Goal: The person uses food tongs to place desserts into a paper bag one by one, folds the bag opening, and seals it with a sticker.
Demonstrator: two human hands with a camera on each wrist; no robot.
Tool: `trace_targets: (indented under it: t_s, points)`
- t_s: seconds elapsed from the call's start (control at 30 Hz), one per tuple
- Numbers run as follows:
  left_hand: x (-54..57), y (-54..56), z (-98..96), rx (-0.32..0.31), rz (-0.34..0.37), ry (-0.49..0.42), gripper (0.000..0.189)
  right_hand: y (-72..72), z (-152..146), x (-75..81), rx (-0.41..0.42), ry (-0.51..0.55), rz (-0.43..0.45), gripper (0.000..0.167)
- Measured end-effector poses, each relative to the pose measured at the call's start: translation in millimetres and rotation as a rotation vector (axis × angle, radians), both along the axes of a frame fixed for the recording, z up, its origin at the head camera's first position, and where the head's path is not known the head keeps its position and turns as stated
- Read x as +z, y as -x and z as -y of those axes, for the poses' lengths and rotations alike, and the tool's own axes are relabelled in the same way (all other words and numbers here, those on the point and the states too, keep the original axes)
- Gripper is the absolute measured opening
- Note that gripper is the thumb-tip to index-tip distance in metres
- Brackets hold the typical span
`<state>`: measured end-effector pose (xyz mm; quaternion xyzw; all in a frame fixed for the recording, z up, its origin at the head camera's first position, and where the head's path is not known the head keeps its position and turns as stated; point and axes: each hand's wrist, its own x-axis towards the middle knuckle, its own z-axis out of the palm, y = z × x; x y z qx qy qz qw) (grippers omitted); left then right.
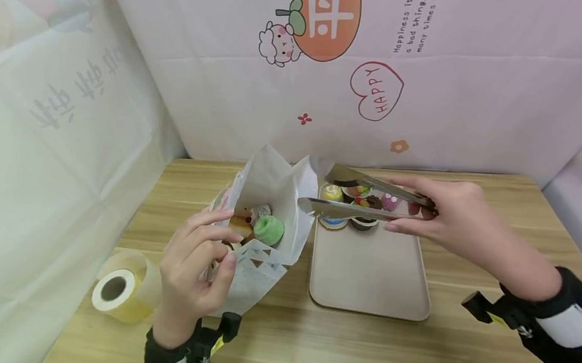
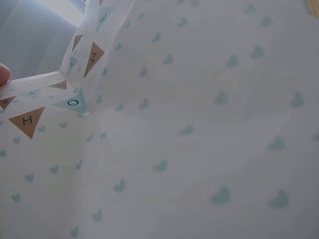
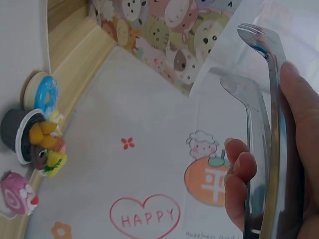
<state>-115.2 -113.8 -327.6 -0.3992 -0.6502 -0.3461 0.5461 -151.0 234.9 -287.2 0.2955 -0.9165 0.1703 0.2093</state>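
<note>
My left hand [image 1: 196, 260] holds the rim of a patterned paper bag [image 1: 243, 287], its fingers hooked over the near left edge. One fingertip shows at the rim in the left wrist view, where hearts and lettered pennants cover the bag [image 2: 164, 129]. Inside lie a green toy cake [image 1: 268, 230] and other small toy treats, partly hidden by the fingers. My right hand [image 1: 458, 224] grips metal tongs [image 1: 368, 212] from the right. Their tips reach the bag's right rim, arms spread, with nothing between them; the right wrist view shows the tongs [image 3: 274, 124] likewise.
Right of the bag is a beige tray [image 1: 371, 280] with several toy treats at its far end, among them a blue-iced doughnut [image 3: 46, 94], a dark fruit cup [image 3: 22, 134] and a pink roll [image 3: 19, 193]. A roll of clear tape [image 1: 119, 293] stands at the left. Printed cloth [image 1: 215, 89] borders the table.
</note>
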Motion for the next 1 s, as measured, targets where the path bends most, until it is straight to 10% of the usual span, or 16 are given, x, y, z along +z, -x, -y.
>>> trace_targets:
  t_s: [0.4, 1.0]
  points:
    - [1.9, 1.9, 1.1, 0.007, -0.006, -0.004, 0.045, 3.9, -31.0, -26.6, -0.203, -0.030, -0.049, 0.049]
    - [4.2, 2.1, 0.1, 0.011, -0.011, -0.023, 0.045, 22.6, -55.4, -86.2, -0.390, -0.023, 0.309, 0.065]
